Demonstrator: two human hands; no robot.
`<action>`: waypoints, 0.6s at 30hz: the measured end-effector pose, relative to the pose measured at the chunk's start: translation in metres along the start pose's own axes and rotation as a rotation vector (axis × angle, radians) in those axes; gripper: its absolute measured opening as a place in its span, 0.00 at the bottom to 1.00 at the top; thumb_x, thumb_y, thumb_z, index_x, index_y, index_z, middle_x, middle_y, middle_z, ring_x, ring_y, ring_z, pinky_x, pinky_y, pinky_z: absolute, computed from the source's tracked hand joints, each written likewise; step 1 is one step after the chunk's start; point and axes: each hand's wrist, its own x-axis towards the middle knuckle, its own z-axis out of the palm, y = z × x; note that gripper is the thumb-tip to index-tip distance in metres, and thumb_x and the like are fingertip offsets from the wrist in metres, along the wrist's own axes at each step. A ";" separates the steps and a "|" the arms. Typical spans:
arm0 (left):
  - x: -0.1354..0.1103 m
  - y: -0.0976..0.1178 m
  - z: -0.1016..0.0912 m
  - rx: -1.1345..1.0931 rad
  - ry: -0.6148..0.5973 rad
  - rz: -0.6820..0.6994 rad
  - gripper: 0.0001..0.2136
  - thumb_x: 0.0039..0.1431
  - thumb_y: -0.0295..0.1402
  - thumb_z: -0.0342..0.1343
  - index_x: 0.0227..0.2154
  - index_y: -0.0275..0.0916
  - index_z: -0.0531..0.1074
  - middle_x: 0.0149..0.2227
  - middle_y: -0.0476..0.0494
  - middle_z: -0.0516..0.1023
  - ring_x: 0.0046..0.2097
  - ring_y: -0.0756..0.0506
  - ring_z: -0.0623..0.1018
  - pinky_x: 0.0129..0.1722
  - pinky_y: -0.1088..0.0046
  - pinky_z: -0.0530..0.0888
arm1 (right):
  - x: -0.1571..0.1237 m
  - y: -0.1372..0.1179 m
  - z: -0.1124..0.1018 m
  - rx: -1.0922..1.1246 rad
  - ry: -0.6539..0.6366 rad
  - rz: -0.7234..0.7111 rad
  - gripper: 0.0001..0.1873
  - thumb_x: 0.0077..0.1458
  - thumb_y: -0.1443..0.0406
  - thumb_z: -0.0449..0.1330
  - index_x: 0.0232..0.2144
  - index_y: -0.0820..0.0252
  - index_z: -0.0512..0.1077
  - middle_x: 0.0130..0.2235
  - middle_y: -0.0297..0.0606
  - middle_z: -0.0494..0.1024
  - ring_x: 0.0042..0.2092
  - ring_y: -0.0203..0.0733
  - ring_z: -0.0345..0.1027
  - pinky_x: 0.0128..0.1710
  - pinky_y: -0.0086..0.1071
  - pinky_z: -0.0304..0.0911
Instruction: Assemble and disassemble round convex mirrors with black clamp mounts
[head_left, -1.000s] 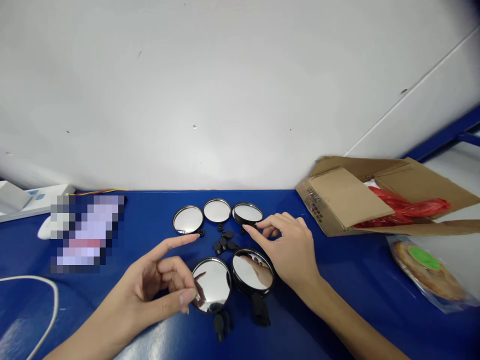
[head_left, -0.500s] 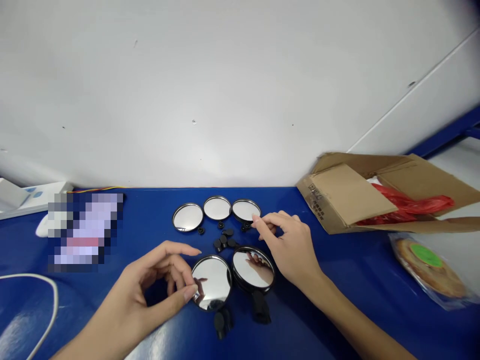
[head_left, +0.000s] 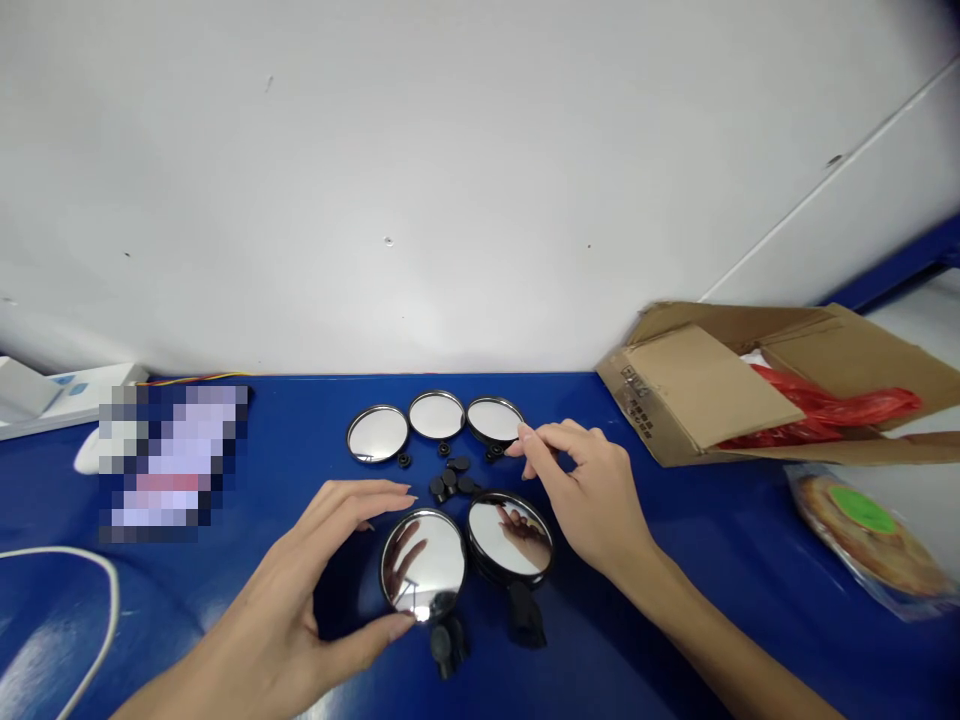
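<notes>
Cable first: white cable [head_left: 112,590] at far left on the blue bench [head_left: 315,410], not involved. Left hand [head_left: 300,600] has shifted since last frame, now spread wide across front-left round mirror [head_left: 422,565], thumb at lower rim; can't tell if gripping. That mirror is still flat on the bench. Five mirrors total: three back row, two front. Front-right mirror [head_left: 510,535] has a black mount [head_left: 525,615] below it; second black mount [head_left: 444,645] sits under front-left. Small black parts [head_left: 450,482]: roughly eight, overlap blocks exact count. Right hand [head_left: 596,495] narrow, fingertips [head_left: 523,433] at back-right mirror [head_left: 493,420]; holding unclear. Far right: one cardboard box [head_left: 697,390], one red plastic bag [head_left: 817,408], one clear packet [head_left: 870,540].
</notes>
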 end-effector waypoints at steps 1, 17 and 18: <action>0.000 -0.002 0.000 -0.017 -0.034 0.007 0.33 0.60 0.37 0.81 0.66 0.64 0.81 0.68 0.43 0.82 0.68 0.26 0.79 0.67 0.49 0.77 | 0.000 -0.001 0.000 0.001 0.004 -0.003 0.27 0.80 0.51 0.58 0.29 0.49 0.85 0.27 0.32 0.83 0.35 0.48 0.74 0.45 0.44 0.57; -0.006 -0.018 -0.009 0.073 -0.258 -0.026 0.46 0.64 0.32 0.78 0.76 0.72 0.62 0.74 0.47 0.75 0.71 0.29 0.79 0.72 0.41 0.77 | -0.005 -0.005 -0.001 -0.007 0.065 -0.082 0.25 0.80 0.55 0.59 0.29 0.51 0.83 0.27 0.29 0.81 0.34 0.45 0.71 0.45 0.43 0.53; -0.007 -0.018 -0.009 0.096 -0.262 -0.027 0.47 0.64 0.32 0.78 0.77 0.72 0.61 0.75 0.46 0.74 0.72 0.29 0.78 0.73 0.41 0.76 | -0.005 -0.005 -0.001 -0.007 0.069 -0.085 0.25 0.80 0.55 0.59 0.29 0.51 0.83 0.27 0.29 0.81 0.35 0.44 0.71 0.45 0.43 0.53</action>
